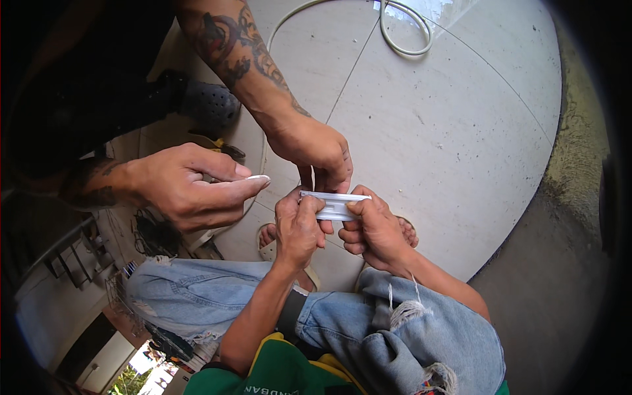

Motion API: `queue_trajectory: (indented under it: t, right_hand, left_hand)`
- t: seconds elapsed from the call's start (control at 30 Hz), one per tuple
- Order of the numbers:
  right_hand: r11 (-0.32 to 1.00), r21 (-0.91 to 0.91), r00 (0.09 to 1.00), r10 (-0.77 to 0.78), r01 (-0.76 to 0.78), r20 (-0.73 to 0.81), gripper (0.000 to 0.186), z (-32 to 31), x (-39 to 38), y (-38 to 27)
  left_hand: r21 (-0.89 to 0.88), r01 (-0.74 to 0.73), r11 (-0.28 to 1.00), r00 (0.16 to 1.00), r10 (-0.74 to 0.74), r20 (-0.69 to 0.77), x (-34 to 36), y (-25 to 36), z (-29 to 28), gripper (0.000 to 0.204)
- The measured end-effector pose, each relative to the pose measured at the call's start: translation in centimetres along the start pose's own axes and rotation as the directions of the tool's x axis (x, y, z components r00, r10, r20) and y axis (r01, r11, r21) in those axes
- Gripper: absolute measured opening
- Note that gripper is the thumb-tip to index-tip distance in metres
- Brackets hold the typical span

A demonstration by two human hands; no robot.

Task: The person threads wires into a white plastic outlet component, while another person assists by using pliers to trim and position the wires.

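Observation:
A short white grooved piece (336,207), like a cut length of plastic or metal channel, is held level above my feet. My left hand (297,229) grips its left end, thumb on top. At its right end my right hand (376,229) pinches it, fingers curled underneath. Another person's hand (315,150) reaches down to the far edge of the piece; its fingertips are partly hidden behind it. That person's other hand (197,187) pinches a small white bit (259,177) just to the left.
Pale floor tiles (421,131) carry specks of debris. A white cable or hose (408,51) loops at the far side. Yellow-handled tool (220,146), dark tangled cords (157,232) and a dark perforated clog (210,104) lie at left. Rough grey concrete (546,263) borders the tiles at right.

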State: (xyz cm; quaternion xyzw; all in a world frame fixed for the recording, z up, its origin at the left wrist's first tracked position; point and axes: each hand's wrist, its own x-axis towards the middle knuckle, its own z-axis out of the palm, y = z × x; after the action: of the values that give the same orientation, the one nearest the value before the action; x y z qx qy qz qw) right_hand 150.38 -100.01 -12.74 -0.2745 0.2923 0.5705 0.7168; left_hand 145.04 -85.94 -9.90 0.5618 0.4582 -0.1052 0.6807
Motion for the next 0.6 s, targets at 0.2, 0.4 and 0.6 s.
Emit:
queue_trajectory:
  t: [0.2, 0.4, 0.6]
  right_hand:
    - [0.997, -0.014, 0.995, -0.081, 0.082, 0.063, 0.007, 0.4, 0.9, -0.1]
    - [0.993, -0.062, 0.993, -0.102, 0.105, 0.053, 0.01, 2.1, 2.6, -0.7]
    - [0.992, -0.122, 0.999, -0.014, 0.019, 0.042, 0.012, 3.8, 3.0, -1.2]
  left_hand:
    - [-0.014, -0.109, 0.994, 0.99, 0.107, -0.091, -0.1, -0.1, 0.9, 0.02]
    - [-0.068, -0.178, 0.982, 0.976, 0.167, -0.137, 1.2, -0.2, -0.2, 0.019]
    - [-0.276, -0.252, 0.928, 0.968, 0.244, -0.063, 1.4, 0.0, -2.8, 0.027]
